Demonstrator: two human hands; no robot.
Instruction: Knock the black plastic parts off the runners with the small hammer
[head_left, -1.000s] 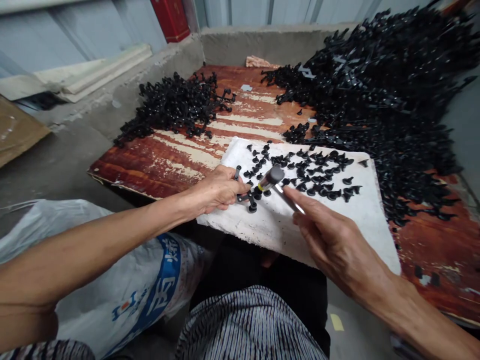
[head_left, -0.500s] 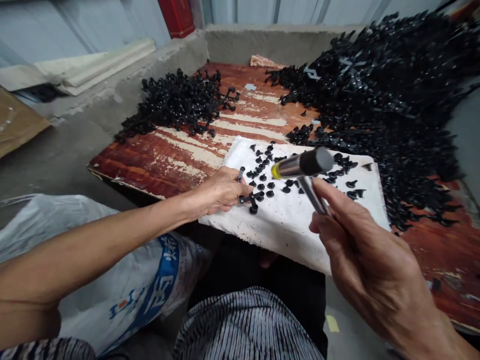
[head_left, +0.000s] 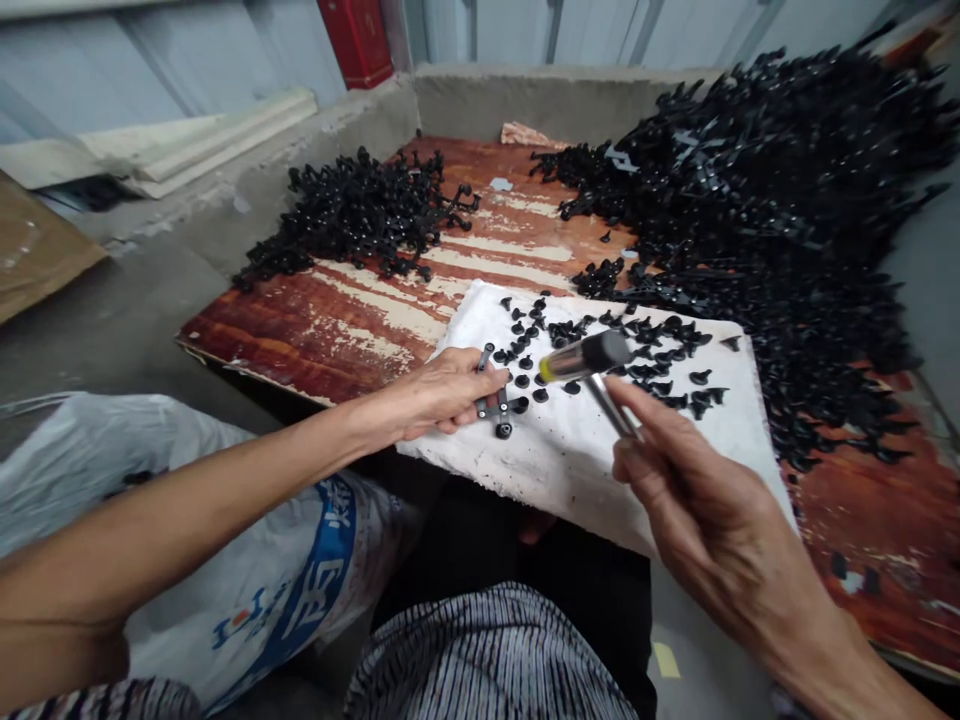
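Hammer [head_left: 581, 358], one, in clenched right fingers [head_left: 643, 409]; black parts [head_left: 503, 412], count unclear, in left fingers [head_left: 480, 385].

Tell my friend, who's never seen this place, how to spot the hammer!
Find the scuffed red-brown tabletop, then the white slab at its near edge. Over that slab, the person's right hand grips the hammer. Unlike the small black pieces scattered below, it has a shiny metal handle and a thick head, black at one end, yellow at the other.
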